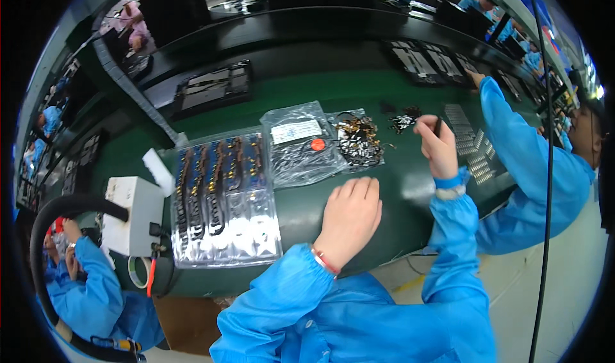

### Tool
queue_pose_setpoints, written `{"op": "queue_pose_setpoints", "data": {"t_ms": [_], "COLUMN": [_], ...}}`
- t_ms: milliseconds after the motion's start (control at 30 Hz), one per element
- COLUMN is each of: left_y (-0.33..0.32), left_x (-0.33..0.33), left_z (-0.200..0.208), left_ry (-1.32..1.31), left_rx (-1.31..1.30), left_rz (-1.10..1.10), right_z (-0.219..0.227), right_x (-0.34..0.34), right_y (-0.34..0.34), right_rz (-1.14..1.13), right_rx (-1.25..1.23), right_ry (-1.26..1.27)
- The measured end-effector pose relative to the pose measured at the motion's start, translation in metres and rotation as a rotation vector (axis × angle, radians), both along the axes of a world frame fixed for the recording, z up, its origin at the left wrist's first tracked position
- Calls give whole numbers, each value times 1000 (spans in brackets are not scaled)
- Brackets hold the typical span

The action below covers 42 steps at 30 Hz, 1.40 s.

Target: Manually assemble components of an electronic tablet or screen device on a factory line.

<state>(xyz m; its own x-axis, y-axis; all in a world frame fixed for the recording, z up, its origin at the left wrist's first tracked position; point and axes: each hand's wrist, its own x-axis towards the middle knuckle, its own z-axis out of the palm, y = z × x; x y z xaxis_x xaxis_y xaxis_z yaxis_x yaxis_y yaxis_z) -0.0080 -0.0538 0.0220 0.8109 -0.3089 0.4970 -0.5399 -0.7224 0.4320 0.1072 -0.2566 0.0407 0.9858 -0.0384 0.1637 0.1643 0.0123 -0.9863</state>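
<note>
My left hand (350,217) lies on the green bench top with its back up and its fingers resting flat, holding nothing visible. Just in front of it are a clear plastic bag (298,161) with a white label and a red round sticker, and a heap of small black and gold flex cables (359,139). My right hand (439,146) is raised at the right, its fingers pinched on a small dark piece (438,127) too blurred to name. Left of my left hand lies a clear blister tray (250,232) with rows of dark cables in its pockets.
A white box (133,216) with a black hose (70,203) stands at the left, beside a tape roll (138,272). Small silver parts (471,142) lie in rows at the right. Black trays (214,86) sit farther back. A co-worker's arm (522,148) reaches in from the right.
</note>
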Motion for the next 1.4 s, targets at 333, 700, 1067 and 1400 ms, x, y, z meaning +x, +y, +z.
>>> {"op": "queue_pose_setpoints", "data": {"t_ms": [333,700,1067,1400], "left_y": [-10,-14,-13,-14], "left_x": [37,36,31,27], "left_z": [-49,-55,-53,-51], "left_ry": [-39,29,78,65], "left_rx": [148,183,133,225], "left_rz": [85,137,134,176], "right_z": [-54,-51,-21,-34], "right_x": [101,107,32,2], "right_y": [5,20,-1,-14], "right_rz": [-194,-293,11,11], "right_rx": [-1185,-1383,-925,-971], "right_ry": [-275,-200,-58,-62]}}
